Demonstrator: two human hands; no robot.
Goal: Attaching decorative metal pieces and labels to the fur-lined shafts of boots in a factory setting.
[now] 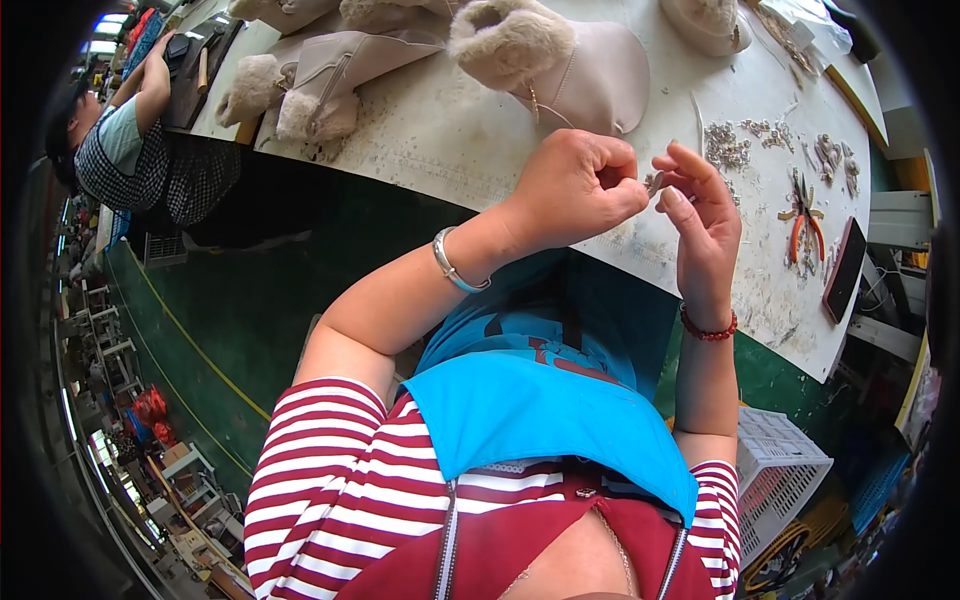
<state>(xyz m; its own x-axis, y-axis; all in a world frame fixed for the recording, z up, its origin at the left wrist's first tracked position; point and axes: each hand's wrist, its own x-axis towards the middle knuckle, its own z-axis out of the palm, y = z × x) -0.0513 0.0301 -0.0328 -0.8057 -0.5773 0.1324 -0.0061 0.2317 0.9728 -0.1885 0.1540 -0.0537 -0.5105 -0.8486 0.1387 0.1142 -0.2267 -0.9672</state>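
My left hand [585, 185] is closed in a pinch, thumb against forefinger, at the near edge of the worktable. A small silvery piece [655, 184] pokes out from its fingertips; its exact kind is too small to make out. Facing it, my right hand [706, 222] has its thumb and bent fingers around the other end of that piece. Just beyond my left hand lies a beige boot [608, 75] with a fluffy fur cuff and a small gold-coloured zip pull. Another beige fur-trimmed boot [345, 70] rests farther left.
Heaps of small metal parts [727, 146] lie right of my hands. Orange-handled pliers [803, 222] and a dark phone [845, 270] are near the right edge of the white table [420, 150]. A white plastic crate [785, 470] stands below. Another person [125, 150] works at far left.
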